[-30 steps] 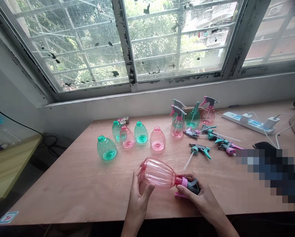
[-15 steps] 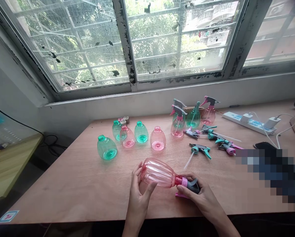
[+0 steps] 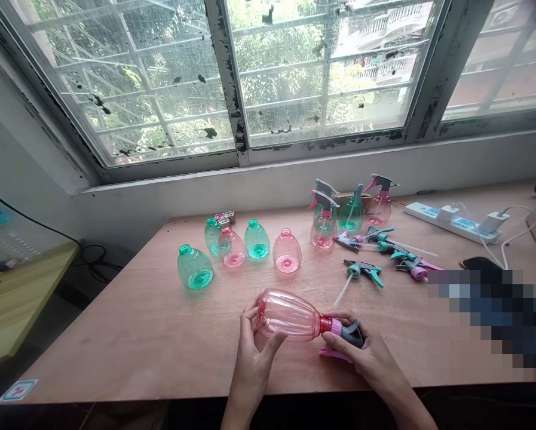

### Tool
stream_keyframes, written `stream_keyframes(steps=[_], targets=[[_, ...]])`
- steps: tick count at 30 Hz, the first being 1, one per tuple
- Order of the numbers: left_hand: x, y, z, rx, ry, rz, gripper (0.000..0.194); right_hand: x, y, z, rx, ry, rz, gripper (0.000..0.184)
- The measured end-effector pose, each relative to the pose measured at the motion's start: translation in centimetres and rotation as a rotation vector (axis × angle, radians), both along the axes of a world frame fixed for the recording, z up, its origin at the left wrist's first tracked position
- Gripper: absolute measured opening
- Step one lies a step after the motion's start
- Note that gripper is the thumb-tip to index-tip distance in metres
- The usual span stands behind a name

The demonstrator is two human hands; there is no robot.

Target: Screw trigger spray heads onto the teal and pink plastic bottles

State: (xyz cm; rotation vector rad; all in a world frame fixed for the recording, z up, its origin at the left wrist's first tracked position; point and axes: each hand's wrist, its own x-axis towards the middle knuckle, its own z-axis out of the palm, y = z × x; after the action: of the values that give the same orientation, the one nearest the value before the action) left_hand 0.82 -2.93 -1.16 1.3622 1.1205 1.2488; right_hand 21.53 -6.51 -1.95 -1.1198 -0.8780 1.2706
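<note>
A clear pink spray bottle (image 3: 288, 313) lies sideways in the air above the table's front part, its base to the left. My left hand (image 3: 256, 349) is closed round the base, thumb in front and fingers behind. At the neck, my right hand (image 3: 361, 352) grips the grey and pink spray head (image 3: 346, 332), whose pink trigger points down toward the table. The spray head sits against the bottle's neck; how tightly, I cannot tell. Just beyond the bottle lies a loose green and grey spray head (image 3: 361, 272) with a white tube.
Headless bottles, green (image 3: 196, 269) and pink (image 3: 287, 254), stand at the middle left. Bottles with spray heads (image 3: 324, 230) stand at the back, near a pile of loose spray heads (image 3: 406, 260). A power strip (image 3: 456, 224) and a dark phone (image 3: 480, 263) are at the right.
Almost nothing differs. Both hands keep their hold on the pink bottle and its spray head, with only a very slight shift in the picture.
</note>
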Motion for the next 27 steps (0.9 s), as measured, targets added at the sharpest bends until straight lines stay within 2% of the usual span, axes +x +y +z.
stream_keyframes(steps=[4, 7, 11, 15, 20, 23, 27], targets=[[-0.02, 0.15, 0.15, 0.044, 0.055, -0.051, 0.057, 0.42, 0.20, -0.13, -0.017, 0.010, -0.005, 0.044], [-0.11, -0.02, 0.25, 0.088, 0.106, -0.077, 0.068, 0.45, 0.22, -0.17, -0.013, 0.011, -0.007, 0.045], [-0.16, -0.27, 0.20, 0.033, 0.119, -0.049, 0.081, -0.02, -0.02, -0.08, 0.019, -0.019, 0.020, 0.041], [-0.01, -0.05, 0.31, 0.008, 0.016, -0.032, 0.069, -0.37, -0.20, 0.18, 0.039, -0.024, 0.024, 0.040], [-0.04, 0.13, 0.08, 0.092, 0.055, -0.044, 0.067, 0.03, 0.03, 0.16, -0.019, 0.000, -0.022, 0.044], [-0.16, -0.06, -0.23, 0.139, 0.106, -0.020, 0.071, 0.14, 0.10, -0.03, -0.028, 0.011, -0.022, 0.045], [-0.19, -0.20, -0.29, 0.090, 0.123, -0.013, 0.083, -0.19, -0.03, -0.05, 0.013, -0.014, -0.030, 0.042]])
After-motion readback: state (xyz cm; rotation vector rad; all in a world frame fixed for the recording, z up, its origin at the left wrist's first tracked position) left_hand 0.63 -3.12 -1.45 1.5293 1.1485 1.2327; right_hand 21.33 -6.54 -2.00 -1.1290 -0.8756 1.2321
